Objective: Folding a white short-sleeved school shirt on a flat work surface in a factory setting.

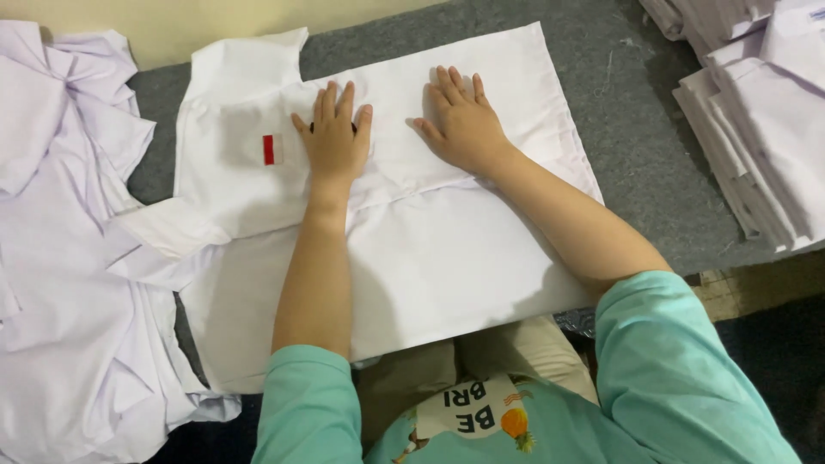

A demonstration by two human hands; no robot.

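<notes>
A white shirt (447, 258) lies spread flat on a grey felt table (636, 146), its collar end to the left. A small red-and-white patch (272, 149) sits on its chest pocket. My left hand (333, 137) rests palm down on the shirt just right of the patch, fingers together and slightly spread. My right hand (462, 125) presses flat on the shirt's upper middle, fingers apart. Neither hand grips anything. A short sleeve (163, 232) sticks out at the left edge.
A loose heap of crumpled white shirts (69, 258) fills the left side. Stacks of folded white shirts (756, 129) stand at the right. My teal sleeves and lap are at the bottom.
</notes>
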